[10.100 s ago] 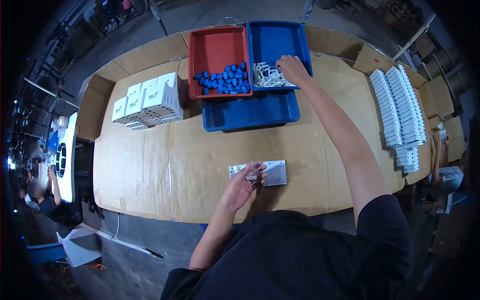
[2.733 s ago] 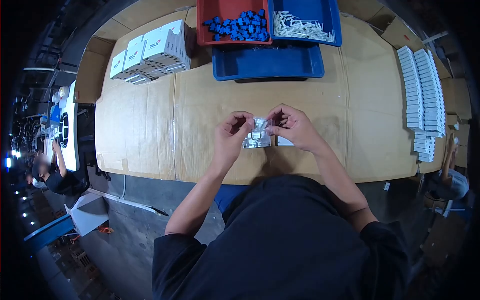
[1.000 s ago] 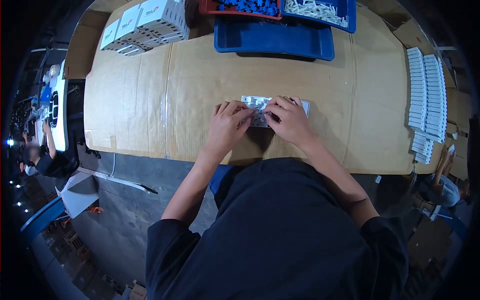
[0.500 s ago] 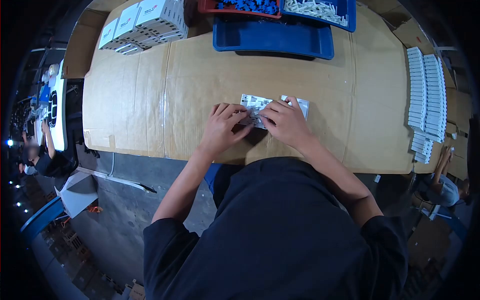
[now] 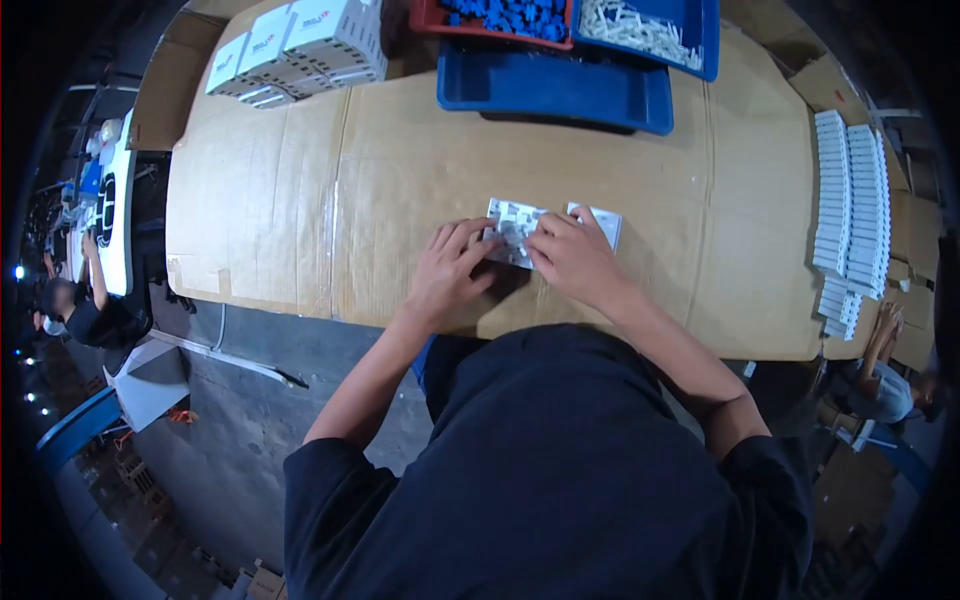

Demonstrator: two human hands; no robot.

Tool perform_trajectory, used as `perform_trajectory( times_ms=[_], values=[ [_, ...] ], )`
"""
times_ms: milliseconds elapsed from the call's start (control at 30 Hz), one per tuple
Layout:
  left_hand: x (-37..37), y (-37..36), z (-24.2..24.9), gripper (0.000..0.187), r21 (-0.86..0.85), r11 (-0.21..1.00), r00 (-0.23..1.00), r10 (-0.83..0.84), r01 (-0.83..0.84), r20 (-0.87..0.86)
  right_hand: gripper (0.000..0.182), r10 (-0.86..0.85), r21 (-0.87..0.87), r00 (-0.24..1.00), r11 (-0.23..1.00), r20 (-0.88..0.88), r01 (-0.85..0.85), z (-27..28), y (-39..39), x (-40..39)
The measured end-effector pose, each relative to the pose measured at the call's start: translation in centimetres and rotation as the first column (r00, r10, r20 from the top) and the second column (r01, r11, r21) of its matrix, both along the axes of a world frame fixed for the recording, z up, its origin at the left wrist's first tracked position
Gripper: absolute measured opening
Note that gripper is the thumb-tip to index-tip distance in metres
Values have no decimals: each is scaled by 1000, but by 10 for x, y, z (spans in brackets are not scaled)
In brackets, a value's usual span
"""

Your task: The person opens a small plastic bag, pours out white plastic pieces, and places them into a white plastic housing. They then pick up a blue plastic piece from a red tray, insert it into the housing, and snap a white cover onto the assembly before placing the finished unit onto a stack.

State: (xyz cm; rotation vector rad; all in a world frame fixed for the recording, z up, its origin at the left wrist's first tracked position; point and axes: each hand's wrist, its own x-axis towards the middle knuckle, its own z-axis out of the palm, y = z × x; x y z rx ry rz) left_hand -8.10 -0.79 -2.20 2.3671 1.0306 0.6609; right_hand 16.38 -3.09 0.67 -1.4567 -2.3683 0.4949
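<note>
A small white plastic casing (image 5: 515,216) with a pattern of recesses lies on the cardboard-covered table in front of me. My left hand (image 5: 449,268) grips its left edge, thumb low and fingers bent over the side. From the right, the curled fingers of my right hand (image 5: 577,257) press on the casing's right part. Any small part under these fingertips is hidden. A second white piece (image 5: 608,221) lies just right of the casing, partly covered by my right hand.
Behind my hands stands a blue tray (image 5: 555,95), with a red bin of blue parts (image 5: 508,20) and a blue bin of white parts (image 5: 640,35) beyond. White boxes (image 5: 300,45) are stacked back left; white pieces (image 5: 850,200) stand in rows at right. People work at both sides.
The whole view has shifted slightly. Both hands stay at the casing; their fingers have moved a little apart, so more of its surface shows.
</note>
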Motion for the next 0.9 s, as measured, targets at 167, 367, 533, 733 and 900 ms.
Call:
perform_trajectory(
  times_ms=[167,367,533,733,900],
  values=[
    [0,2,-1,59,-69,998,999,6,-9,-45,13,0,-54,998,999,-67,-4,21,31,8],
    [8,6,20,95,-93,992,994,82,-90,-78,18,-261,52,902,954,-345,296,40,169,39],
    [8,8,21,98,-110,991,991,59,-72,-120,25,-268,329,949,892,-163,309,46,300,55],
    [4,11,23,96,-136,990,995,25,-38,-92,33,-296,356,940,908,169,222,30,349,43],
    [3,12,24,94,-154,987,995,31,-45,-91,24,-295,426,955,870,42,250,22,346,39]
  ],
)
